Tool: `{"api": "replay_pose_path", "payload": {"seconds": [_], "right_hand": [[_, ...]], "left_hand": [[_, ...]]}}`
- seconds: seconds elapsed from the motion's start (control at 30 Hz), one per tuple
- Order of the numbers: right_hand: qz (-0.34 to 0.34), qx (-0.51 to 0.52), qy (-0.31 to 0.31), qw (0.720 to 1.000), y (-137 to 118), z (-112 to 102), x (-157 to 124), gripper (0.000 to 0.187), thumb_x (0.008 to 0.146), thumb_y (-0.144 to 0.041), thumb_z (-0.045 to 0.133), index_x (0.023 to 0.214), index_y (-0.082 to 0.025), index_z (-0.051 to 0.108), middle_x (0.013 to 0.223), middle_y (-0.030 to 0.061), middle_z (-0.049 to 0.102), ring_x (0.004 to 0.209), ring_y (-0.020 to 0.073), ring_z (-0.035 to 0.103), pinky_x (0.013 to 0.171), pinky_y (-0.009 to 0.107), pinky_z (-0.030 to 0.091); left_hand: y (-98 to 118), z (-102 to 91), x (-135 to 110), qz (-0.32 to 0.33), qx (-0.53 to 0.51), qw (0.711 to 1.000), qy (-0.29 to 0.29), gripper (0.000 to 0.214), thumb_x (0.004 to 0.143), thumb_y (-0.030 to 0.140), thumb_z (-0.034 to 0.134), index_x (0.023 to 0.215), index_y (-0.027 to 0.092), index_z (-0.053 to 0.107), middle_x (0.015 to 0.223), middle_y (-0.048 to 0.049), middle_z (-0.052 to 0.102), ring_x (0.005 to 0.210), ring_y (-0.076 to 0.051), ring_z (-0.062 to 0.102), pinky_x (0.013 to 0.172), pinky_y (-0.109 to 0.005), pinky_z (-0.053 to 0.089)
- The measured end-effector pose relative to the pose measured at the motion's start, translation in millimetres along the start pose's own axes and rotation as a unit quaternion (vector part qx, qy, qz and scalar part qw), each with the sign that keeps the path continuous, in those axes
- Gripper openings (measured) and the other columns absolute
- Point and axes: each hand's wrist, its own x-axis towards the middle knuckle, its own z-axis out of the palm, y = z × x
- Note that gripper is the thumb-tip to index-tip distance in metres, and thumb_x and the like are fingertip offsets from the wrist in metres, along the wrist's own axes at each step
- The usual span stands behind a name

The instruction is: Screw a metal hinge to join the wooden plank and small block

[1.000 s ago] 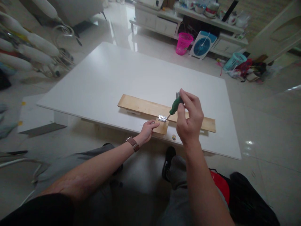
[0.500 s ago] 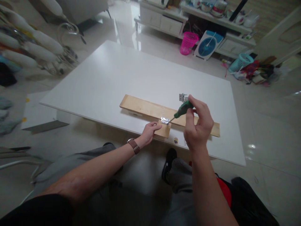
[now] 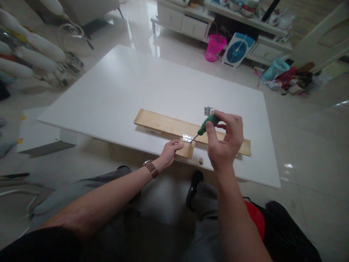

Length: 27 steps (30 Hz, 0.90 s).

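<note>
Screwdriver (image 3: 207, 124) stayed at the hinge (image 3: 187, 138); loose hardware (image 3: 207, 110), mostly covered a second ago, showed more. Right hand (image 3: 227, 140) gripped screwdriver; left hand (image 3: 169, 153) pinched block (image 3: 185, 151). Hinge sat at block's far edge, by plank (image 3: 166, 123), over white table (image 3: 122, 83). Pink basket (image 3: 215, 48), fan (image 3: 236, 52) beyond. Tip contact too small to tell.

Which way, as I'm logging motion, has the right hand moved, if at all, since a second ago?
Yes, the right hand has moved rightward, judged against the near right corner of the white table.
</note>
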Motion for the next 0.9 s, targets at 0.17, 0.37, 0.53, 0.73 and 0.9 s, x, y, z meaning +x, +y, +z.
{"api": "replay_pose_path", "payload": {"seconds": [0.17, 0.37, 0.53, 0.73, 0.9], "right_hand": [[-0.012, 0.019, -0.002, 1.0, 1.5, 0.3, -1.3, 0.03, 0.102, -0.028, 0.065, 0.13, -0.03, 0.075, 0.12, 0.0061, 0.069, 0.112, 0.0219, 0.07, 0.088, 0.041, 0.065], [-0.022, 0.044, -0.005, 0.999, 0.1, 2.8, -0.1, 0.028, 0.103, -0.024, 0.062, 0.127, -0.029, 0.075, 0.117, 0.0058, 0.071, 0.11, 0.0212, 0.07, 0.085, 0.039, 0.065], [-0.013, 0.026, 0.008, 1.0, -0.7, 3.6, 0.6, 0.023, 0.1, -0.027, 0.067, 0.122, -0.029, 0.076, 0.114, 0.0052, 0.068, 0.107, 0.0208, 0.069, 0.083, 0.038, 0.064], [-0.018, 0.038, -0.017, 0.999, 1.5, 3.5, 0.3, 0.036, 0.104, -0.021, 0.053, 0.134, -0.029, 0.071, 0.121, 0.0068, 0.074, 0.113, 0.0218, 0.071, 0.088, 0.041, 0.064], [-0.009, 0.025, 0.018, 0.999, -3.3, 3.7, 0.6, 0.025, 0.096, -0.029, 0.074, 0.121, -0.028, 0.076, 0.106, 0.004, 0.069, 0.101, 0.0194, 0.069, 0.076, 0.033, 0.062]], "left_hand": [[0.0, 0.7, 0.0, -0.003, -0.004, 1.0, 0.006, 0.042, 0.051, 0.039, 0.103, 0.076, 0.019, 0.075, 0.083, -0.0033, 0.076, 0.081, -0.021, 0.068, 0.075, -0.032, 0.053], [-0.1, 1.8, -0.1, 0.001, -0.004, 1.0, 0.007, 0.045, 0.05, 0.04, 0.104, 0.075, 0.019, 0.075, 0.083, -0.0024, 0.075, 0.081, -0.02, 0.068, 0.074, -0.032, 0.053], [-0.5, 1.4, 0.5, 0.001, -0.002, 1.0, 0.002, 0.044, 0.051, 0.041, 0.103, 0.076, 0.018, 0.076, 0.084, -0.0033, 0.076, 0.081, -0.02, 0.068, 0.075, -0.032, 0.052], [-0.5, 1.2, 0.1, 0.005, -0.002, 1.0, 0.001, 0.044, 0.05, 0.041, 0.104, 0.074, 0.019, 0.075, 0.081, -0.0023, 0.073, 0.078, -0.02, 0.066, 0.074, -0.032, 0.051], [-0.8, 0.3, -0.4, 0.006, 0.003, 1.0, 0.0, 0.042, 0.054, 0.042, 0.103, 0.076, 0.019, 0.075, 0.082, -0.0031, 0.075, 0.079, -0.02, 0.067, 0.075, -0.032, 0.053]]}}
